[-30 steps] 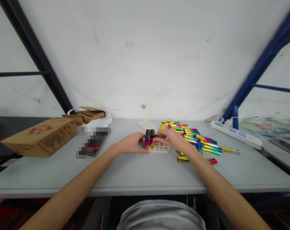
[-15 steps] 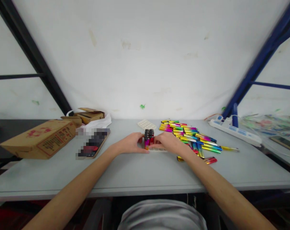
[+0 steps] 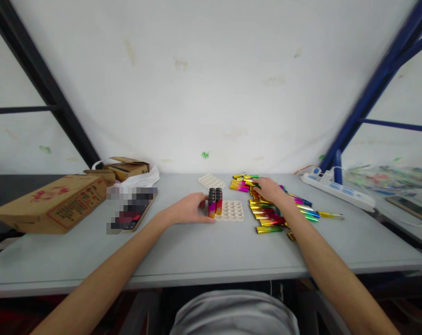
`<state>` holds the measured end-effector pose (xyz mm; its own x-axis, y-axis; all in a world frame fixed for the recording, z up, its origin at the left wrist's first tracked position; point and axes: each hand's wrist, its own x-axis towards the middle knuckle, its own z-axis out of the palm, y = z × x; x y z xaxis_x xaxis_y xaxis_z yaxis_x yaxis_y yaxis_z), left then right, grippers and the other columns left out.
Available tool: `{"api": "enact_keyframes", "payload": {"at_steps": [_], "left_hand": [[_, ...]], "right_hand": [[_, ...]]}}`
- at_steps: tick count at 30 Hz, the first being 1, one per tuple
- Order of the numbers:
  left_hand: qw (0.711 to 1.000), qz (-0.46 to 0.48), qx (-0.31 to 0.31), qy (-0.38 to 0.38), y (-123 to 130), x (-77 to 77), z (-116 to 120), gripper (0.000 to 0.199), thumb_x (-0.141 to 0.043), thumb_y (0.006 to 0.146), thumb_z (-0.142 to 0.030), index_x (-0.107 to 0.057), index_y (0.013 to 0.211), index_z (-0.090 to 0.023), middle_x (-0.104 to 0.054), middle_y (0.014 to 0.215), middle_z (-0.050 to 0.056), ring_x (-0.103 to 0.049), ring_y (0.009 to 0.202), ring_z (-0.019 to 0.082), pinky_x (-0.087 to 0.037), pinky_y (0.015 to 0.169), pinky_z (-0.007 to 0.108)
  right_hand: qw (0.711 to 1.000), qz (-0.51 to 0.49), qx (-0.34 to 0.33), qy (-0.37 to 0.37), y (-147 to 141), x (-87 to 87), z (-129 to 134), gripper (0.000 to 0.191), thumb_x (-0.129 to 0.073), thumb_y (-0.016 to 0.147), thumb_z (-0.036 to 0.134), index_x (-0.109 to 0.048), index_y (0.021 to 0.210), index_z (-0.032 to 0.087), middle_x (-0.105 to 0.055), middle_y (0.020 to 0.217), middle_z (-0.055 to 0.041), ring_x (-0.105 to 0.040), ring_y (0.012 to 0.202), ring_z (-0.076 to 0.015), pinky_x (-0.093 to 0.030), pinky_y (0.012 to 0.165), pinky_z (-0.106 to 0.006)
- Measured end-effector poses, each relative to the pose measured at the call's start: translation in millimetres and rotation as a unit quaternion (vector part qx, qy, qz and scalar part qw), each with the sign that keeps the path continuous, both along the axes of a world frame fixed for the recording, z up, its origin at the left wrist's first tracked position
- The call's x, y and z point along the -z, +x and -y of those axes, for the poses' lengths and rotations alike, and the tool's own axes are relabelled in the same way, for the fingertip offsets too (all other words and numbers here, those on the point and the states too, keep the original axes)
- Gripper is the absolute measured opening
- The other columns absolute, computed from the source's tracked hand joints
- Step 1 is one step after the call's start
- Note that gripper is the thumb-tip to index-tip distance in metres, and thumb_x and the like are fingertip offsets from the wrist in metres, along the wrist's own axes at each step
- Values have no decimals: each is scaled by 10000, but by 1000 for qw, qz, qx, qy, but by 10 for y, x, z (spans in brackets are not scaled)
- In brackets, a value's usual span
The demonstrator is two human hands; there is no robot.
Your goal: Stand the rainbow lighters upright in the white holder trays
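Observation:
Several lighters with black tops (image 3: pixel 212 209) stand upright in two rows at the left end of a white tray with round holes (image 3: pixel 234 211). My left hand (image 3: pixel 193 208) rests beside them, thumb and fingers apart around their left side. Over on the right, my right hand (image 3: pixel 268 190) reaches onto a pile of shiny multicoloured lighters (image 3: pixel 267 214); its fingertips are among them, and what they hold is too small to make out. A second white holed tray (image 3: pixel 212 181) lies behind the standing lighters.
A cardboard box (image 3: pixel 54 204), a smaller open box (image 3: pixel 127 168), a white bag (image 3: pixel 141 179) and a phone (image 3: pixel 141 211) are on the left. A white power strip (image 3: pixel 338 190) lies at the right. Behind the table rises a wall (image 3: pixel 211 93).
My right hand has left the standing lighters and moved right to the pile, uncovering the tray's holes. My left hand has stayed by the rows.

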<state>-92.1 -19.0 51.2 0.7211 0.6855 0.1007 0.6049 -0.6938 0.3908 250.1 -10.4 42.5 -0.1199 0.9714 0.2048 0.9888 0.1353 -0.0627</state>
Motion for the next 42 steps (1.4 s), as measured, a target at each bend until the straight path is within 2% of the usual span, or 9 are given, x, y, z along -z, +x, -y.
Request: {"api": "enact_keyframes", "payload": {"at_steps": [9,14,21,25,31,34,37,40,42], "left_hand": [[1000,-5,-10,3,6,-26,20,638,-735,688,-704,-647,1016,-164,-678,939,71,-617,818,253,-449,728,330],[1000,2,-1,-3,4,-19,17,648,-729,684,-716,-659,1015,-163,-681,918,69,-621,802,253,-446,702,321],[1000,2,5,1,1,-10,10,628,-728,700,-711,-649,1010,-171,-675,910,67,-622,793,250,-447,698,324],[1000,4,3,-3,2,-14,12,627,-732,699,-702,-650,1017,-168,-680,924,68,-625,811,248,-443,708,317],[1000,4,1,1,7,-23,21,640,-739,695,-692,-656,1049,-166,-680,922,68,-616,790,244,-442,704,316],[1000,5,-1,-2,8,-28,24,641,-741,690,-695,-654,1035,-162,-683,925,70,-617,796,244,-448,704,314],[1000,6,-2,-3,7,-30,22,637,-744,688,-696,-654,1020,-160,-683,911,67,-621,791,246,-451,705,314],[1000,14,3,-8,8,-23,18,635,-757,679,-686,-663,1024,-160,-690,914,68,-623,796,245,-450,711,310],[1000,17,3,-9,9,-14,16,630,-759,679,-677,-665,1037,-167,-691,916,63,-622,796,242,-448,710,308]], "right_hand": [[998,-58,1,37,-104,-52,20,263,-545,1011,281,-675,1174,122,-729,1141,-191,-673,1037,-270,-445,911,-328],[982,-175,-33,69,-304,-128,128,330,-362,1067,323,-646,1001,170,-713,858,-85,-634,775,-212,-407,719,-290],[894,-434,-81,77,-538,-180,201,464,-519,934,622,-654,905,178,-478,581,48,-421,542,-138,-327,545,-271],[887,-451,-69,71,-633,-161,233,562,-585,844,731,-527,668,200,-404,575,48,-359,551,-122,-262,516,-272],[848,-500,-177,8,-827,-177,360,516,-402,978,684,-543,826,211,-575,745,5,-535,667,-142,-460,664,-273],[804,-558,-201,-51,-917,-169,410,476,-434,959,697,-530,932,232,-457,673,55,-450,555,-121,-472,600,-266],[782,-592,-170,-94,-993,-135,433,510,-475,912,749,-468,842,245,-284,613,84,-298,487,-106,-344,465,-233],[783,-595,-138,-114,-1060,-87,434,603,-333,943,780,-379,692,235,-243,570,72,-239,453,-98,-255,414,-239],[818,-555,-126,-85,-1099,-56,428,615,-295,985,730,-452,686,217,-339,553,44,-337,456,-110,-324,420,-248]]}}
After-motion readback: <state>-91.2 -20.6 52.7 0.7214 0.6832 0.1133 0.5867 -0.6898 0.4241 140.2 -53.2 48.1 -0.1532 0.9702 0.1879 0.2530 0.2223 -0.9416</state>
